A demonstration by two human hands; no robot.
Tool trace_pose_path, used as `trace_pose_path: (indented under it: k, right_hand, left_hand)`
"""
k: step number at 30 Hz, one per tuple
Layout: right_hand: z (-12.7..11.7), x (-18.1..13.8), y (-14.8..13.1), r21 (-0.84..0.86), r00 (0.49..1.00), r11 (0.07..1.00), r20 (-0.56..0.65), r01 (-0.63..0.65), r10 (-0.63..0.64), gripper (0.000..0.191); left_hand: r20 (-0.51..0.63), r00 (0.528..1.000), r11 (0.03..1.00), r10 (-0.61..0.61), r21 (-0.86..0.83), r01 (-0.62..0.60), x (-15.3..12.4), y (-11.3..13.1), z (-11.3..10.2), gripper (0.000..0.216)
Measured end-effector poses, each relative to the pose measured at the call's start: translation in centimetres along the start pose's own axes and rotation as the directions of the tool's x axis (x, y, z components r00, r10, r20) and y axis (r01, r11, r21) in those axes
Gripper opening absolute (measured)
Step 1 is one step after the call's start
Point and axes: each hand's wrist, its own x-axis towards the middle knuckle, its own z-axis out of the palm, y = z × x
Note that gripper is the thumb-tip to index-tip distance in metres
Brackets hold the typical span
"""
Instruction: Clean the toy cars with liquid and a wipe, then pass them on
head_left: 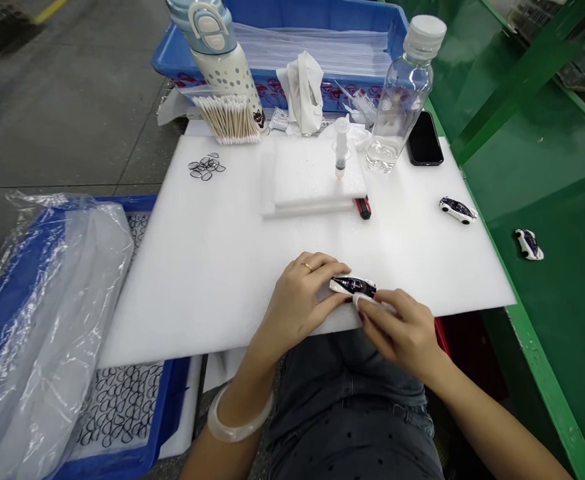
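My left hand [305, 290] pinches one end of a small white and dark toy car [353, 286] between thumb and fingers, just above the near edge of the white foam board [212, 267]. At the car's other end is my right hand [405, 330], its fingers closed on a soft white piece, apparently a cloth [372, 303], that touches the car's near side. The fingers hide most of this cloth. Two similar toy cars lie to the right: one toy car [457, 210] on the board, another toy car [529, 245] on the green surface.
A syringe [341, 150] stands on a foam block [312, 173], with a red and black object [363, 207] beside it. Behind are cotton swabs [227, 120], a flask [227, 67], a clear bottle [400, 100] and a phone [425, 140]. Black loops [206, 167] lie at left.
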Motion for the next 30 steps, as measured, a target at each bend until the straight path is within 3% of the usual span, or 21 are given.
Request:
trace_pose_path:
  k: [3,7,9,12,14,16,18,20,22,24,25,27,30]
  right_hand:
    - [-1.4,1.4,2.0,0.057,0.994,0.997,0.093,0.051,-0.056,0.016]
    - [-3.1,5.1,5.5,-0.223,0.981,0.956,-0.07,-0.19,0.179,0.019]
    - [-2.7,5.8,5.1,-0.27,0.977,0.94,-0.09,-0.21,0.192,0.023]
    - [-0.4,4.8,2.1,-0.077,0.986,0.993,0.13,-0.092,0.101,0.041]
    - [1.0,3.5,0.6,-0.005,0.976,0.996,0.197,-0.091,0.09,0.047]
    - [0.8,2.6,1.4,0.006,0.983,0.988,0.108,-0.154,0.152,0.046]
    - [-1.1,2.4,5.1,-0.005,0.955,0.956,-0.052,-0.292,0.291,0.043]
    - [-4.0,2.7,11.1,-0.058,0.848,0.855,-0.183,-0.515,0.498,0.045]
    - [-7.0,2.9,17.6,-0.168,0.669,0.65,-0.267,-0.741,0.694,0.052]
    - [-9.6,2.4,22.9,-0.292,0.491,0.415,-0.276,-0.862,0.826,0.055]
    - [-10.7,1.7,24.6,-0.349,0.438,0.34,-0.255,-0.873,0.862,0.055]
    - [-12.2,-0.3,26.0,-0.433,0.377,0.249,-0.241,-0.866,0.894,0.056]
    - [-13.6,-4.5,24.3,-0.498,0.324,0.154,-0.275,-0.853,0.905,0.061]
  left_hand:
    - [0.021,1.0,0.999,-0.014,-0.049,0.016,0.0,0.1,-0.3,0.033]
    - [-0.005,0.99,0.982,-0.142,-0.124,0.14,-0.4,0.4,-0.9,0.04]
    - [-0.063,0.979,0.972,-0.195,-0.147,0.184,-0.7,0.4,-1.0,0.033]
    - [-0.133,0.965,0.968,-0.224,-0.148,0.204,-0.9,0.1,-1.0,0.025]
    - [-0.144,0.962,0.969,-0.23,-0.127,0.213,-0.9,0.0,-0.9,0.023]
    - [-0.138,0.961,0.969,-0.24,-0.098,0.228,-0.8,0.1,-0.9,0.022]
    - [-0.123,0.959,0.966,-0.254,-0.076,0.247,-0.8,0.3,-0.8,0.021]
    - [-0.11,0.956,0.962,-0.271,-0.07,0.265,-0.8,0.4,-0.8,0.022]
    - [-0.102,0.952,0.956,-0.29,-0.073,0.284,-0.9,0.4,-0.8,0.024]
    - [-0.105,0.944,0.95,-0.311,-0.069,0.306,-0.9,0.2,-0.7,0.026]
    - [-0.109,0.942,0.948,-0.316,-0.063,0.311,-0.9,0.0,-0.6,0.026]
    - [-0.114,0.945,0.951,-0.308,-0.045,0.304,-0.9,-0.2,-0.5,0.027]
    - [-0.11,0.955,0.961,-0.276,-0.008,0.277,-0.9,-0.4,-0.5,0.027]
